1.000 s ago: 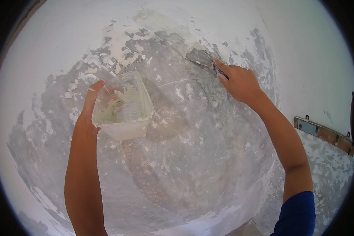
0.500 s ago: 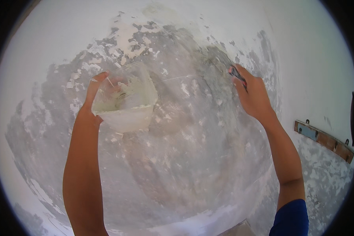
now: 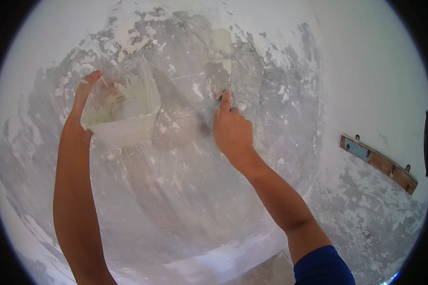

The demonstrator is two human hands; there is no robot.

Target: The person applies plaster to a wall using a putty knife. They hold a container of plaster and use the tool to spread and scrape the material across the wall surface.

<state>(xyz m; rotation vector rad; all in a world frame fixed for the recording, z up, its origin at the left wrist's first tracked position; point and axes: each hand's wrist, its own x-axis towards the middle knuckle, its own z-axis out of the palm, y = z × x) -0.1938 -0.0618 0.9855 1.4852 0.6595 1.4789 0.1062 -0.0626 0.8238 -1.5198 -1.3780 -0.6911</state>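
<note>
My left hand [image 3: 82, 102] is closed on the side of a translucent plastic tub [image 3: 123, 133], tipped so that its mouth faces me. Pale greenish putty [image 3: 126, 97] is smeared around the inside. My right hand [image 3: 234, 133] grips a putty knife [image 3: 218, 76] by its red and black handle, index finger stretched up along it. The broad blade lies against the patchy grey wall [image 3: 190, 190]. Directly above it shows a pale greenish strip of putty [image 3: 220, 42] on the wall. Most of the handle is hidden by my fingers.
Flaking white paint [image 3: 121, 40] borders the grey area at the upper left. On the adjoining wall to the right, a wooden rack with metal hooks [image 3: 379, 163] is fixed at a slant. A brownish surface [image 3: 266, 270] shows at the lower edge.
My right hand has swept left with the putty knife, and a pale putty strip now shows above the blade. The tub in my left hand sits further left and slightly higher in view.
</note>
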